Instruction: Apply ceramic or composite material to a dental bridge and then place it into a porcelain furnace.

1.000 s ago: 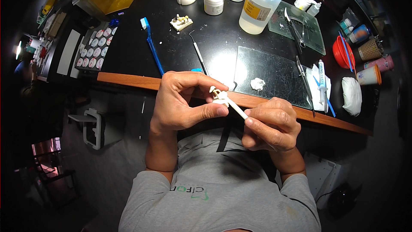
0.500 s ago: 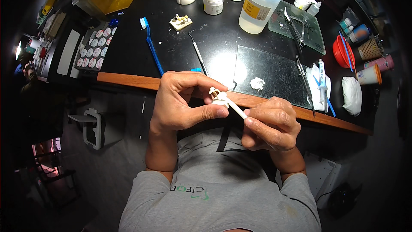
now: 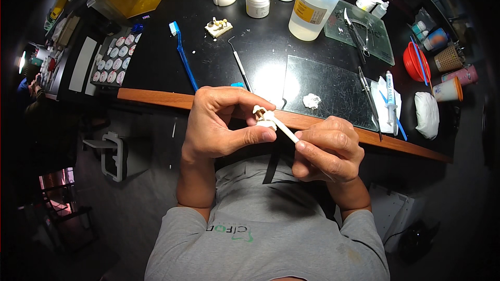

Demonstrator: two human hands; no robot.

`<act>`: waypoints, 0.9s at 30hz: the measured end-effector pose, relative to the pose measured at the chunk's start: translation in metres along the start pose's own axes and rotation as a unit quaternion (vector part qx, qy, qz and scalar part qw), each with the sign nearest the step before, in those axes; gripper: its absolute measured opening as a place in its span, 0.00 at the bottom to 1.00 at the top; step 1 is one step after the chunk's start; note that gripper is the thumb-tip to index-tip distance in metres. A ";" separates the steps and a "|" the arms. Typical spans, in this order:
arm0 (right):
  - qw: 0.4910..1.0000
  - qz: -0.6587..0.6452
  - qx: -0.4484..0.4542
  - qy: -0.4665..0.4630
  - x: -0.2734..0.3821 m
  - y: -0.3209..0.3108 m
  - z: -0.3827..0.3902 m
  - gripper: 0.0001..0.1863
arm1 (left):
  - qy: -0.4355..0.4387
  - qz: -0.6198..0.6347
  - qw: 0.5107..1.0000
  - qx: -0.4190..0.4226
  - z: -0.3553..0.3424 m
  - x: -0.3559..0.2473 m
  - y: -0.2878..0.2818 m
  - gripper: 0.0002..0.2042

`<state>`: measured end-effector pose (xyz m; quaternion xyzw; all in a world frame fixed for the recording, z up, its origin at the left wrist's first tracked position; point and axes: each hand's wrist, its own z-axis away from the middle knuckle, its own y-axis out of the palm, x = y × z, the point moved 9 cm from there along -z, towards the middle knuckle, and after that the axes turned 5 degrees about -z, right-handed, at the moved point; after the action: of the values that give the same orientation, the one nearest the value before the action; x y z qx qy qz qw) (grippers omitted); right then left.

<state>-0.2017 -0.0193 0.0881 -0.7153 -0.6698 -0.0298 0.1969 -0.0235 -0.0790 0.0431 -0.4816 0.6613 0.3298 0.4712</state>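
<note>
Bottle (image 3: pixel 308 23) and glass plate (image 3: pixel 341 91) sit beyond; left fingers (image 3: pixel 252 135) pinch a white piece (image 3: pixel 267 124), right fingers (image 3: pixel 330 141) a stick (image 3: pixel 285 129).

my left hand (image 3: pixel 216 122) pinching with thumb and forefinger, my right hand (image 3: pixel 330 151) slightly nearer, fingers curled, both forearms (image 3: pixel 196 182) angled far

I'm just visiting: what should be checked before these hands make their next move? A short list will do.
1. Small off-white and brown piece pinched in the left hand: ok.
2. Slim white stick held in the right hand: ok.
3. Stick's end touching the piece: cannot tell; they overlap in view.
4. Irregular white lump lying on the clear rectangular glass plate: ok.
5. Piece undamaged: cannot tell; fingers partly cover it.
</note>
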 end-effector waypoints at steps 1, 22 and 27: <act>1.000 0.000 0.000 0.000 0.000 0.000 0.000 0.15 | 0.000 0.000 1.000 0.000 0.000 0.000 0.000 0.19; 1.000 -0.011 0.002 -0.002 -0.001 -0.001 -0.001 0.12 | -0.002 0.010 1.000 0.005 0.000 -0.001 0.000 0.19; 1.000 -0.015 -0.010 -0.001 -0.001 -0.001 0.000 0.14 | 0.000 0.012 1.000 0.007 0.000 -0.001 0.000 0.19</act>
<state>-0.2031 -0.0204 0.0880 -0.7075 -0.6799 -0.0391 0.1887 -0.0236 -0.0786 0.0443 -0.4701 0.6694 0.3312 0.4703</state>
